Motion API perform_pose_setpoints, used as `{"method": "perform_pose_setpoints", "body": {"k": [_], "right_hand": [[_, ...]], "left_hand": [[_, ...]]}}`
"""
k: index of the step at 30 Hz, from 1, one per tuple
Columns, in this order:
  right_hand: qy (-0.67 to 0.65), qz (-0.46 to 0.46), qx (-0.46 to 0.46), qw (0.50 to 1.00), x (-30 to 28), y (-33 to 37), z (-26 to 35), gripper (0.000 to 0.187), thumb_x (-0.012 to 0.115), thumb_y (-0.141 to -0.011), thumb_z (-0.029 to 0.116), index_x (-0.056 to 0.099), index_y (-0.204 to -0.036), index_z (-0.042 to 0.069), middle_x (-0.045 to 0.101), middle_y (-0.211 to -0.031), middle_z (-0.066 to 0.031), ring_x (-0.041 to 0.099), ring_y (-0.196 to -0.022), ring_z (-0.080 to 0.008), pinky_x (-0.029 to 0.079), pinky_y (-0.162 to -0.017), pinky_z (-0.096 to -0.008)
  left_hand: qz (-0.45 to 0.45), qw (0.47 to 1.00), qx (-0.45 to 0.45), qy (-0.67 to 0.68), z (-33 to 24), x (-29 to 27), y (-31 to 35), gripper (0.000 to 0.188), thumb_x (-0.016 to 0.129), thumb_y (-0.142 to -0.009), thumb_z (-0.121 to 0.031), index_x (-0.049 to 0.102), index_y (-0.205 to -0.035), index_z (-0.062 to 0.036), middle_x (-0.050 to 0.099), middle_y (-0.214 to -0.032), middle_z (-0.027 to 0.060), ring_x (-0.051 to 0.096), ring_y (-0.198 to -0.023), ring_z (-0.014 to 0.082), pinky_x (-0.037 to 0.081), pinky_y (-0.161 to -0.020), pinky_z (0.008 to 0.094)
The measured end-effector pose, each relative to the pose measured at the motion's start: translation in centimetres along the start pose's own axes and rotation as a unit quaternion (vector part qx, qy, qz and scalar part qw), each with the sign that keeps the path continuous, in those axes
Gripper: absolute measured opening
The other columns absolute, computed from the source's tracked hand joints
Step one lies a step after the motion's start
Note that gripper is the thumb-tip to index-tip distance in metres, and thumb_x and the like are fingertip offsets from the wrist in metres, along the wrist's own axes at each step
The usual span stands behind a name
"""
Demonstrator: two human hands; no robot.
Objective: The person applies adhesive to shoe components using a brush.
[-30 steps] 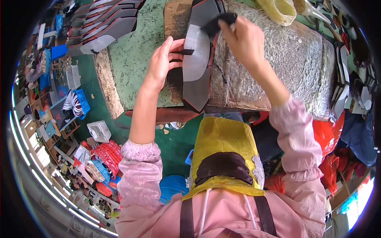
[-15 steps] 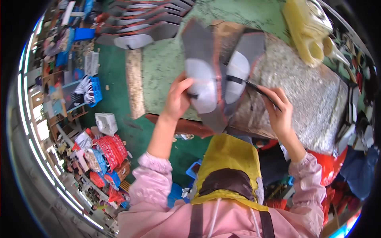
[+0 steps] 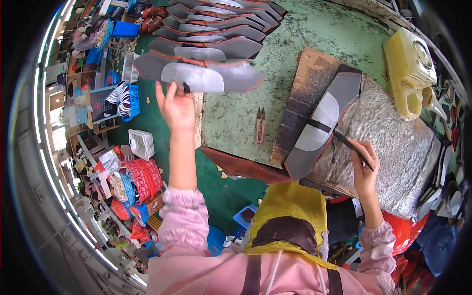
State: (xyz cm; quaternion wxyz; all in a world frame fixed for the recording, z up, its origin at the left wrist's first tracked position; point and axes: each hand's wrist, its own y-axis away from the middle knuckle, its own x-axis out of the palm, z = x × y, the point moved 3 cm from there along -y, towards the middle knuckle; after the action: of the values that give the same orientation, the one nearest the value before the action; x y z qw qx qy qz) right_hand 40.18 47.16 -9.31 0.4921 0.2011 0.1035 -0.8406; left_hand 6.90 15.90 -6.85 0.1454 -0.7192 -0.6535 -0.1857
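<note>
My left hand (image 3: 177,108) is closed at the lower edge of a grey panel (image 3: 241,76) with red edging and a pale rounded patch, held at the near end of the row of similar overlapping panels (image 3: 216,35). Between the fingers of my right hand (image 3: 363,164) is a slim black pen-like tool (image 3: 356,151). Its tip comes close to the edge of another grey panel (image 3: 339,93), which lies slanted on a brown board (image 3: 295,113) and has a black strip (image 3: 318,126) across its pale patch. Whether the tip touches that panel, I cannot tell.
Thread snips (image 3: 260,125) lie on the green worktop (image 3: 231,105). A silvery wrapped slab (image 3: 388,142) is on the right, with a cut-open yellow plastic jug (image 3: 408,69) behind it. Baskets, including a red one (image 3: 143,181), stand beyond the left edge.
My left hand has carried one panel off the board, left to the row. The other panel now lies slanted on the board. My right hand still holds the black tool, slightly lower.
</note>
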Motion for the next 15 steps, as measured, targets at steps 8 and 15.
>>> {"method": "perform_pose_setpoints", "body": {"k": [8, 15], "right_hand": [[-0.046, -0.111, 0.142, 0.983, -8.1, -2.1, -2.5, 0.014, 0.061, -0.086, 0.004, 0.067, -0.099, 0.003, 0.053, -0.069, -0.0013, 0.042, -0.054, -0.0076, 0.035, -0.051, -0.0238], [0.219, -0.232, 0.138, 0.938, -14.7, -7.6, -4.1, 0.018, 0.065, -0.086, 0.016, 0.066, -0.082, -0.001, 0.056, -0.062, -0.0083, 0.044, -0.051, -0.0198, 0.035, -0.049, -0.0306]], "left_hand": [[-0.105, 0.977, -0.102, -0.155, 1.8, -5.9, -7.6, 0.025, 0.057, -0.081, 0.001, 0.046, -0.101, -0.0074, 0.055, -0.084, 0.0083, 0.056, -0.080, 0.0206, 0.051, -0.073, 0.0394], [0.148, 0.884, 0.070, -0.438, 4.7, 7.9, 3.7, 0.021, 0.055, -0.088, -0.005, 0.059, -0.109, -0.0003, 0.059, -0.104, 0.0070, 0.054, -0.097, 0.0137, 0.045, -0.086, 0.0280]]}}
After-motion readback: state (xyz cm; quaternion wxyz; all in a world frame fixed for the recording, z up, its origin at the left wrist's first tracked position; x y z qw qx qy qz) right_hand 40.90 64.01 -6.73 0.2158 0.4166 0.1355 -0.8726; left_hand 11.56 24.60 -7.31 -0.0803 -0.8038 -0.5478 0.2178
